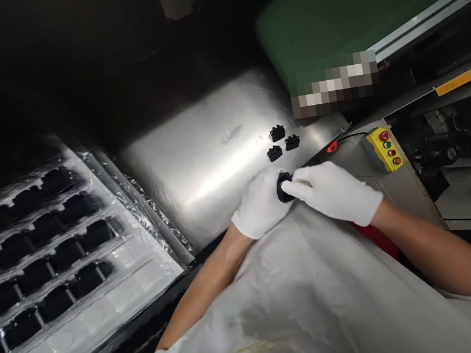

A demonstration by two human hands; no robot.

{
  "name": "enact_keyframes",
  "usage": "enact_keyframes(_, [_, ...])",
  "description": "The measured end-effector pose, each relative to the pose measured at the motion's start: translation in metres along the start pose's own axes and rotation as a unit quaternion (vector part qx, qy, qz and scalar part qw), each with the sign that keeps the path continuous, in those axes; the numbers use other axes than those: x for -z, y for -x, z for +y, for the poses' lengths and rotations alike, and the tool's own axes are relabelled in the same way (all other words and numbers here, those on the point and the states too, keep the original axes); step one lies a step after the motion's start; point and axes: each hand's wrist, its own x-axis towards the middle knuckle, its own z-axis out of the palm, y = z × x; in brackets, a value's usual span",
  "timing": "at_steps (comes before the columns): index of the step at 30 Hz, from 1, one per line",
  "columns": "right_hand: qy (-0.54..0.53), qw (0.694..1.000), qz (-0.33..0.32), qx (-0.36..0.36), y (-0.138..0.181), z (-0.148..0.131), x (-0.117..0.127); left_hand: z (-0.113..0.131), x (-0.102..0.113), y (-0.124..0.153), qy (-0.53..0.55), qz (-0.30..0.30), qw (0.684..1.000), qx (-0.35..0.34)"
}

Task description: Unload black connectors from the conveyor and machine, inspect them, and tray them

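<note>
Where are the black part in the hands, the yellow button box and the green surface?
Black part [282, 187], head view: its visible face.
Yellow button box [380, 146], head view: bare front panel.
Green surface [352, 9], head view: its middle.

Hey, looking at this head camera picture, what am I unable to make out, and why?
All in the head view:
Black part: largely covered by the left hand and right hand.
Tray: one end cut off by the left edge.
Whatever lies under the pixelated patch by the green surface: blurred out.
Yellow button box: any lettering is too small to read.
</note>
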Motion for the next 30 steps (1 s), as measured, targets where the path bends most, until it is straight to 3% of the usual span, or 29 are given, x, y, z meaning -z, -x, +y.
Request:
enact_keyframes(4, [-0.184, 0.977, 0.023, -0.107, 0.010, 0.067, -0.046, 0.002, -0.044, -0.019, -0.094, -0.186, 0.977, -0.030])
enact_keyframes(7, [-0.267, 0.946, 0.082, -0.163, 0.027, 0.111, -0.082, 0.014, -0.081, -0.028, -0.124, -0.245, 0.959, -0.066])
enact_keyframes(10, [-0.308, 0.921, 0.132, -0.200, 0.048, 0.148, -0.103, 0.031, -0.115, -0.032, -0.137, -0.291, 0.941, -0.104])
enact_keyframes(13, [-0.395, 0.882, 0.078, -0.243, 0.074, 0.183, -0.102, 0.052, -0.144, -0.033, -0.145, -0.332, 0.922, -0.138])
enact_keyframes(16, [-0.450, 0.853, -0.001, -0.263, 0.103, 0.211, -0.084, 0.074, -0.171, -0.034, -0.143, -0.359, 0.910, -0.153])
enact_keyframes(21, [-0.343, 0.921, -0.007, -0.188, 0.144, 0.250, -0.055, 0.088, -0.202, -0.033, -0.160, -0.327, 0.928, -0.075])
enact_keyframes(23, [-0.373, 0.913, -0.037, -0.160, 0.152, 0.270, -0.058, 0.080, -0.198, -0.031, -0.175, -0.285, 0.942, -0.010])
enact_keyframes(25, [-0.388, 0.910, -0.050, -0.139, 0.154, 0.295, -0.069, 0.064, -0.176, -0.030, -0.188, -0.234, 0.952, 0.058])
enact_keyframes(28, [-0.224, 0.955, -0.021, -0.194, 0.146, 0.335, -0.093, 0.038, -0.112, -0.033, -0.224, -0.159, 0.950, 0.150])
enact_keyframes(30, [-0.101, 0.969, -0.019, -0.223, 0.137, 0.358, -0.107, 0.023, -0.062, -0.044, -0.258, -0.137, 0.935, 0.202])
